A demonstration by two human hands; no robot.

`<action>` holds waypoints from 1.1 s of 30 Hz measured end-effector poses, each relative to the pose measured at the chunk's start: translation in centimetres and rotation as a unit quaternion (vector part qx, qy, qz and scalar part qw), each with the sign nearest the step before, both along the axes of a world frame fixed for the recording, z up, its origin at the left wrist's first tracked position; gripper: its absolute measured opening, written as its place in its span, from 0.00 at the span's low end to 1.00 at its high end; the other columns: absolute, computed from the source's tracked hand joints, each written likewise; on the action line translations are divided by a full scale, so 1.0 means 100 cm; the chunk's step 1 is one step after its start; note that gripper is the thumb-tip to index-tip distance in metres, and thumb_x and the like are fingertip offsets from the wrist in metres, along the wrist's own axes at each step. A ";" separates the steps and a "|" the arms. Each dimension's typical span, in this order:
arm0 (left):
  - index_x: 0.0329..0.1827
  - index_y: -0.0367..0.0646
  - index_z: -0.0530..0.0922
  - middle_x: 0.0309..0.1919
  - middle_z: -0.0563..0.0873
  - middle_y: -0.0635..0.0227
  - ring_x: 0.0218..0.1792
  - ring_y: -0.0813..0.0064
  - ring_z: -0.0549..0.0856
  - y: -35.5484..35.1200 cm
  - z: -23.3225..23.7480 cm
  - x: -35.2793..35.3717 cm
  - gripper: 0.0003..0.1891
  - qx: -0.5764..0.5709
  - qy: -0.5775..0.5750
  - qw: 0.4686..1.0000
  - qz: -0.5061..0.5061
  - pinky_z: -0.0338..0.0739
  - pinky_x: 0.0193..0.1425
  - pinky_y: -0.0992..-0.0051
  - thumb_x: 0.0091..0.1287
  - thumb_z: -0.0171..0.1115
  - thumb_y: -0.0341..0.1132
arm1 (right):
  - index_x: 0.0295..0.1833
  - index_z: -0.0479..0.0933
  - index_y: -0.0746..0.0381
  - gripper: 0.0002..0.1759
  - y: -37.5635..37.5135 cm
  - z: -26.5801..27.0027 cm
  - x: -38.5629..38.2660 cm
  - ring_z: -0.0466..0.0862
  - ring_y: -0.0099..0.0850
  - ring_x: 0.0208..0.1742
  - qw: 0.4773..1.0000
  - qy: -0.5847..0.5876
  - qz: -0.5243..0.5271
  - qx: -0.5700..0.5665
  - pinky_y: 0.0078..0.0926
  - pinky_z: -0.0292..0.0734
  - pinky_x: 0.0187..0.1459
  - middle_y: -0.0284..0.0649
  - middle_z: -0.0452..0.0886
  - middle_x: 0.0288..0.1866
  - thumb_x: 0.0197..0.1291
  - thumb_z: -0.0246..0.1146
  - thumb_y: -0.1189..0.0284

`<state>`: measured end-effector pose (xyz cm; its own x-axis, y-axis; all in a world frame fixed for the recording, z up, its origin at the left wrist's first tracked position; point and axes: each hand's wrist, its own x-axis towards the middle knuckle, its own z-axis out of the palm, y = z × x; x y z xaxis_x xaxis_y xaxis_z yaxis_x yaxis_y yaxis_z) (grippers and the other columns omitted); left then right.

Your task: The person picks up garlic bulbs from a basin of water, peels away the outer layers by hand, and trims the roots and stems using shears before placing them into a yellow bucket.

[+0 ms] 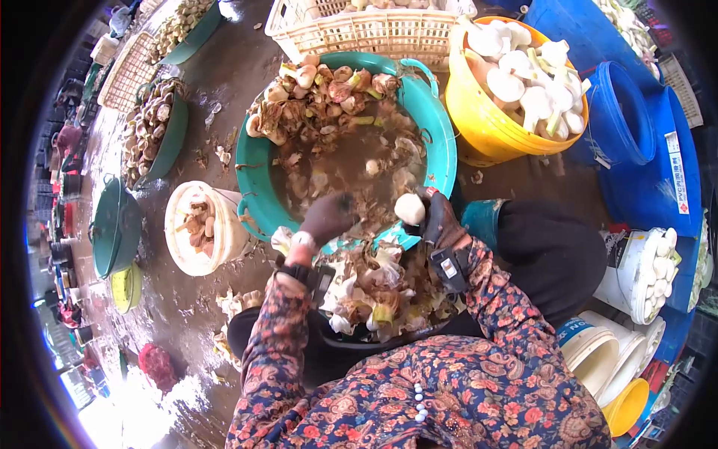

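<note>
Holding a peeled bulb (410, 209) over the basin (443, 138).
The right hand (443, 221) clasps it; the left hand (329, 217) curls above the water (336, 161), contents unclear; a firm, low grip seems wise.

Teal basin (447, 150): glossy smooth plastic
Yellow bucket (479, 127): glossy plastic
White crate (374, 34): matt lattice plastic
Peeled bulb (410, 209): smooth, white
Husks (374, 292): papery, rough
Sleeve (516, 314): matt printed cloth
Floor (239, 67): wet, glossy

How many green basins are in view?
4: the water basin at centre; a bulb-filled basin left; a dark basin far left; a top basin at upper left. More may be hidden.
</note>
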<state>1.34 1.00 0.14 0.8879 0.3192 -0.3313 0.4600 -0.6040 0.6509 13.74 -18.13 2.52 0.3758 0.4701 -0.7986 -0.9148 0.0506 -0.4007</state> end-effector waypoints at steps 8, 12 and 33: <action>0.58 0.41 0.70 0.46 0.80 0.48 0.50 0.51 0.78 0.031 -0.143 0.114 0.35 0.035 0.037 0.998 -0.023 0.73 0.54 0.63 0.43 0.68 0.42 | 0.37 0.76 0.67 0.19 -0.012 -0.118 0.017 0.75 0.30 0.19 0.982 -0.121 0.073 0.122 0.26 0.71 0.24 0.35 0.76 0.21 0.59 0.58 0.58; 0.49 0.37 0.75 0.41 0.83 0.56 0.42 0.65 0.83 0.013 -0.123 0.102 0.29 -0.192 0.018 0.981 0.012 0.77 0.46 0.70 0.42 0.72 0.40 | 0.30 0.77 0.65 0.21 0.003 -0.075 0.013 0.74 0.30 0.16 0.969 -0.209 0.051 -0.118 0.26 0.69 0.22 0.33 0.74 0.17 0.55 0.63 0.55; 0.46 0.43 0.77 0.36 0.80 0.60 0.36 0.62 0.81 -0.073 0.046 -0.013 0.26 0.106 -0.275 0.954 0.053 0.78 0.39 0.69 0.42 0.75 0.38 | 0.38 0.78 0.70 0.15 0.006 -0.051 -0.033 0.82 0.35 0.35 0.860 -0.459 0.176 -0.136 0.29 0.75 0.35 0.47 0.82 0.32 0.54 0.64 0.67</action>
